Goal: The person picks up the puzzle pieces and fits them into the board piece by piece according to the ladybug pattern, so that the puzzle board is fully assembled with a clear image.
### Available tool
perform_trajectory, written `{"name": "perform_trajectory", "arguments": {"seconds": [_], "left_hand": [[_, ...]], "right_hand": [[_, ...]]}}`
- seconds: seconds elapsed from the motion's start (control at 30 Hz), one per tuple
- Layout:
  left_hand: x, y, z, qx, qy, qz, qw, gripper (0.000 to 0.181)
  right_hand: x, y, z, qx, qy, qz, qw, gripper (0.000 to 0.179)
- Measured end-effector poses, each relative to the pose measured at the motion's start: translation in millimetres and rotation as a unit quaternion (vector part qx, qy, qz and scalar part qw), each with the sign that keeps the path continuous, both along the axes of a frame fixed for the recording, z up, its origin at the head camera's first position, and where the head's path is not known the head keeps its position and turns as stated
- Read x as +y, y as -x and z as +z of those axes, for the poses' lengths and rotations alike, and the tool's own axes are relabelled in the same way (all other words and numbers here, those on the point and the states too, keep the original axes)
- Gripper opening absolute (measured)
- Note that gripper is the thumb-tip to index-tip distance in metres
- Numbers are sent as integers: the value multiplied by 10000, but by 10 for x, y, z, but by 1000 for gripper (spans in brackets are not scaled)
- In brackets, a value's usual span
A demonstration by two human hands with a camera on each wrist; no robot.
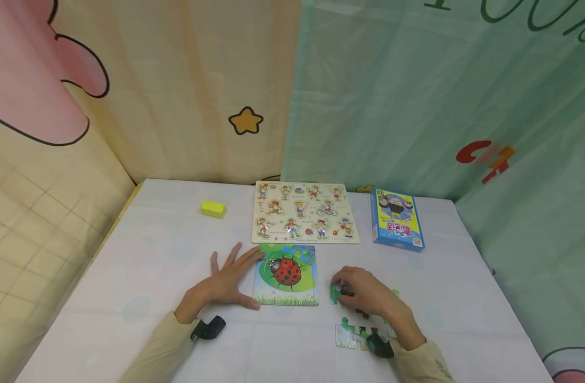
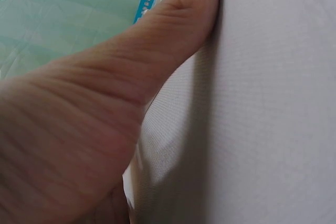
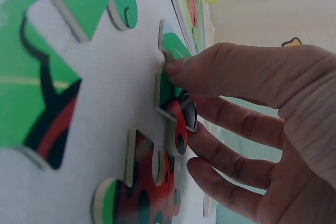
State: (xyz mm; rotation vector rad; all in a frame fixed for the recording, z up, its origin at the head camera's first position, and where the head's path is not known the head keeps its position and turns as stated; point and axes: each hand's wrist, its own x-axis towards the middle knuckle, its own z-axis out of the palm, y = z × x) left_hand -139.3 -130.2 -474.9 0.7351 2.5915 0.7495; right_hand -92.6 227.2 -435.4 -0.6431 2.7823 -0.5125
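A ladybug picture board [image 1: 286, 276] lies flat at the middle of the table. Along its left side my left hand [image 1: 227, 282] is spread, fingertips at the upper left corner and thumb at the lower left. Near the board's right side, my right hand [image 1: 364, 291] pinches a puzzle piece [image 3: 177, 115] with green, red and grey printing, close over the table. A green piece [image 1: 334, 294] shows beside its fingertips. Several loose ladybug pieces [image 3: 144, 187] lie under and around this hand, partly hidden by it in the head view.
Behind the ladybug board lies a cream pegboard [image 1: 304, 213] with cartoon children. A blue and yellow box [image 1: 397, 219] is at the back right, a yellow block [image 1: 213, 209] at the back left. Grass-printed pieces [image 1: 345, 336] lie near the right wrist. Curtains [image 1: 369, 106] rise behind the table.
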Motion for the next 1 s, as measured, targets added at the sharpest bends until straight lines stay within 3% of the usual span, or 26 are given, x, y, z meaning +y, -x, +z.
{"name": "perform_trajectory", "arguments": {"seconds": [0.63,1.0], "left_hand": [[12,-12,22,-30,18,63,10000,118],[3,-14,18,4,7,42,10000,118]], "right_hand": [[-131,24,42,756,-261,-219,9966,28],[-429,193,102,1185,-160,203,9926,25]]}}
